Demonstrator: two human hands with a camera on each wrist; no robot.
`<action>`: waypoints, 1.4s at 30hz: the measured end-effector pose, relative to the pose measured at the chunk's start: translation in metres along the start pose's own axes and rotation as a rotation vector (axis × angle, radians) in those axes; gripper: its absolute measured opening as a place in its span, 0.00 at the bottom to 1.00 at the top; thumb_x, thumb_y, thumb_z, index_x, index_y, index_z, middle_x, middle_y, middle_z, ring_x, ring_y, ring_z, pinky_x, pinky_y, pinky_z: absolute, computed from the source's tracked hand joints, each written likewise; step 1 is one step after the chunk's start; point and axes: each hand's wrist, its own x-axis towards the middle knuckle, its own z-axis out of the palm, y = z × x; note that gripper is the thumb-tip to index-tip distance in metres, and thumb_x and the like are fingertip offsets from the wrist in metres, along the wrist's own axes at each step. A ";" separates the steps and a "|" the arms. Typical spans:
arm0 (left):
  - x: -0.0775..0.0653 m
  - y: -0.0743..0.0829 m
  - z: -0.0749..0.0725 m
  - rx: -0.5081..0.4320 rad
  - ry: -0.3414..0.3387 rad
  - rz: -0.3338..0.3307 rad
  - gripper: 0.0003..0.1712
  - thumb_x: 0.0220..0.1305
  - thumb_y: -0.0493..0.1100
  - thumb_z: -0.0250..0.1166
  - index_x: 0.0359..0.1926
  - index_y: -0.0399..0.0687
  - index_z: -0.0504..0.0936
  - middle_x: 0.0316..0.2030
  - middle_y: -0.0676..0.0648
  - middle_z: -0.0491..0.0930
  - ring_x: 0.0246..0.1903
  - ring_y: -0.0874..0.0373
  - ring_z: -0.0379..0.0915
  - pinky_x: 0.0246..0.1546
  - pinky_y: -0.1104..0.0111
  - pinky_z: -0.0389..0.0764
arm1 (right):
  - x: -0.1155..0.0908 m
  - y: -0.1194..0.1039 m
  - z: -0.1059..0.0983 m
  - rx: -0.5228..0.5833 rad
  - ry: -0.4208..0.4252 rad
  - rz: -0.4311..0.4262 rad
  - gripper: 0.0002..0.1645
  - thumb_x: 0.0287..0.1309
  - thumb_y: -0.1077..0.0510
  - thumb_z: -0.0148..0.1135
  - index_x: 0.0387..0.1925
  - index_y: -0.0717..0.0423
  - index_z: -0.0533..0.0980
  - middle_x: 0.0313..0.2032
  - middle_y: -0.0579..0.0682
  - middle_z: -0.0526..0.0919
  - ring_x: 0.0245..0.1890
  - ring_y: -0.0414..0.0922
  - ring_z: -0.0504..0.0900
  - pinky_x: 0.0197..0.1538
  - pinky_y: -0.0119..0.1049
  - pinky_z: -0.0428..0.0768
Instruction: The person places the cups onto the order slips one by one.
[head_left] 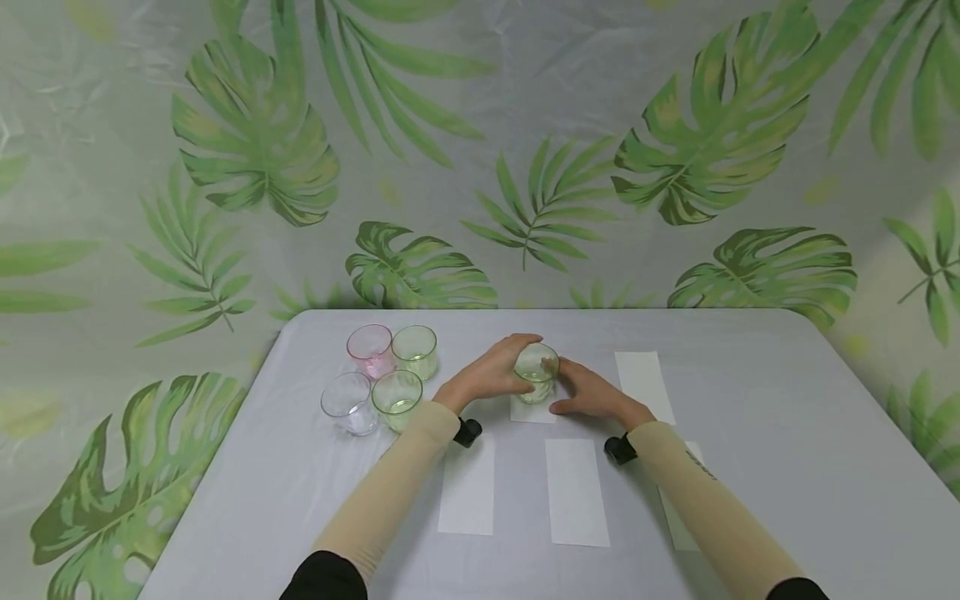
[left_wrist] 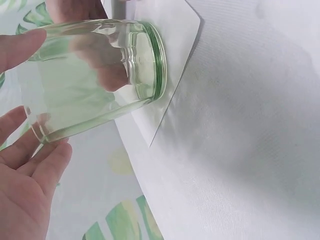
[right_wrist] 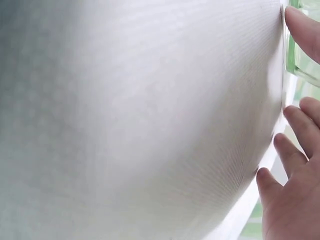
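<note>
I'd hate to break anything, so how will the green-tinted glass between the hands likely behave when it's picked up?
The green-tinted glass looks transparent and hard-walled, so it is probably stiff and may chip or crack if dropped. Its smooth, shiny side could feel slippery. The round shape suggests it might roll if tipped over.

Held glass (head_left: 536, 368) green-tinted; paper strips (head_left: 577, 493) white; backdrop (head_left: 262, 137) green leaf-print.
</note>
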 end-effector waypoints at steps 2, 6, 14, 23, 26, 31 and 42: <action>-0.003 0.000 -0.001 -0.007 0.012 -0.002 0.44 0.55 0.39 0.71 0.69 0.38 0.60 0.67 0.41 0.61 0.67 0.49 0.54 0.65 0.59 0.59 | -0.001 0.000 -0.001 -0.005 0.001 0.011 0.52 0.53 0.52 0.70 0.70 0.68 0.53 0.68 0.69 0.55 0.68 0.65 0.51 0.67 0.59 0.50; -0.011 -0.002 -0.007 -0.021 0.036 -0.009 0.45 0.55 0.40 0.72 0.70 0.40 0.59 0.67 0.42 0.61 0.67 0.49 0.55 0.65 0.58 0.61 | -0.004 -0.001 -0.005 -0.038 0.006 0.056 0.50 0.53 0.51 0.70 0.69 0.69 0.56 0.67 0.70 0.57 0.68 0.66 0.53 0.67 0.60 0.52; -0.040 -0.003 -0.024 -0.035 0.065 0.002 0.45 0.57 0.42 0.70 0.71 0.41 0.58 0.67 0.43 0.61 0.64 0.48 0.60 0.63 0.57 0.64 | -0.018 -0.001 -0.021 -0.010 0.013 0.085 0.50 0.53 0.54 0.70 0.71 0.62 0.55 0.68 0.66 0.57 0.68 0.64 0.54 0.66 0.60 0.54; -0.087 -0.011 -0.053 -0.054 0.121 -0.013 0.44 0.56 0.42 0.71 0.70 0.38 0.60 0.67 0.42 0.63 0.64 0.45 0.60 0.62 0.55 0.64 | -0.046 0.016 -0.045 -0.007 0.039 0.103 0.48 0.56 0.51 0.68 0.72 0.59 0.55 0.69 0.65 0.57 0.68 0.65 0.54 0.64 0.62 0.56; -0.105 -0.016 -0.062 -0.068 0.137 -0.027 0.44 0.56 0.42 0.72 0.70 0.38 0.60 0.66 0.42 0.63 0.64 0.44 0.60 0.62 0.54 0.64 | -0.057 0.023 -0.052 0.003 0.046 0.140 0.49 0.56 0.49 0.68 0.72 0.57 0.55 0.69 0.66 0.55 0.68 0.66 0.52 0.63 0.65 0.55; -0.132 -0.028 -0.073 -0.058 0.158 -0.063 0.44 0.54 0.42 0.73 0.69 0.38 0.62 0.66 0.41 0.65 0.63 0.43 0.61 0.61 0.52 0.65 | -0.074 0.033 -0.064 0.003 0.055 0.202 0.49 0.57 0.48 0.67 0.73 0.55 0.54 0.69 0.68 0.53 0.67 0.69 0.51 0.61 0.68 0.55; -0.165 -0.050 -0.080 -0.007 0.139 -0.173 0.44 0.50 0.43 0.75 0.66 0.36 0.66 0.64 0.40 0.67 0.62 0.42 0.62 0.60 0.47 0.64 | -0.100 0.056 -0.078 -0.050 0.067 0.257 0.51 0.56 0.47 0.67 0.72 0.59 0.53 0.68 0.73 0.50 0.65 0.72 0.50 0.59 0.69 0.56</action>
